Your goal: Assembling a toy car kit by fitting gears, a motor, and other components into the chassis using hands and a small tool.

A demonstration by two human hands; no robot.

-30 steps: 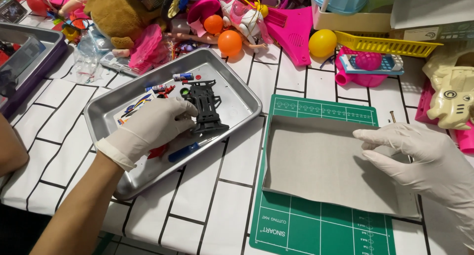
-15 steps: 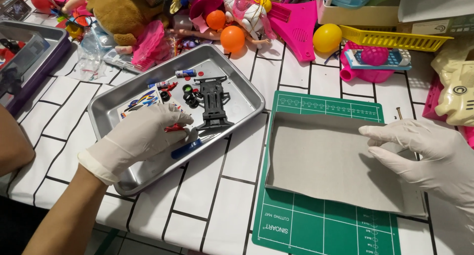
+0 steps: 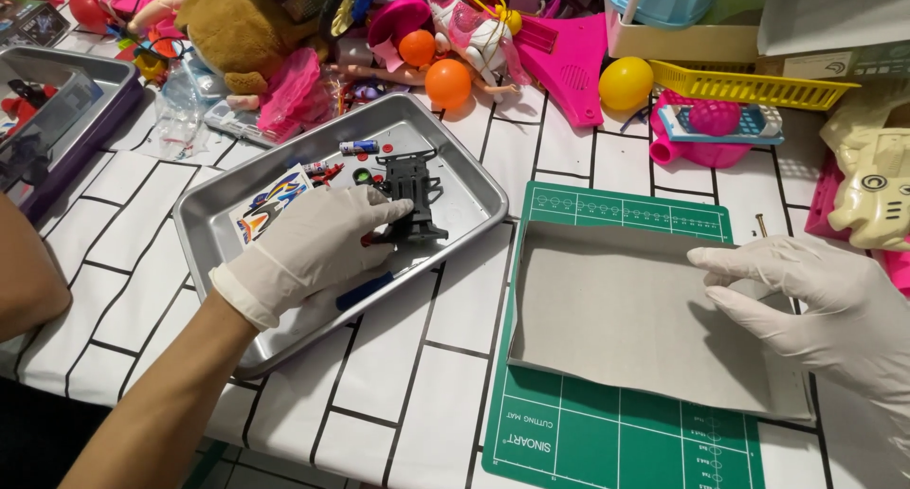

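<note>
White latex gloves, bare forearm (image 3: 161, 394)

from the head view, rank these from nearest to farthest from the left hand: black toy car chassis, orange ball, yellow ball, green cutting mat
1. Black plastic toy car chassis: in the metal tray, at the fingertips of the left hand.
2. Green cutting mat: to the hand's right, under the grey cardboard lid.
3. Orange ball: beyond the tray's far rim.
4. Yellow ball: far right, among the toys.

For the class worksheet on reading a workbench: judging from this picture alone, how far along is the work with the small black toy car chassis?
Laid out: a grey box lid sits on the green cutting mat, and loose small parts lie in the metal tray. In hand: the left hand touches the black chassis in the tray; the right hand rests on the lid. Left: the lid holds nothing; the chassis is bare.
</note>
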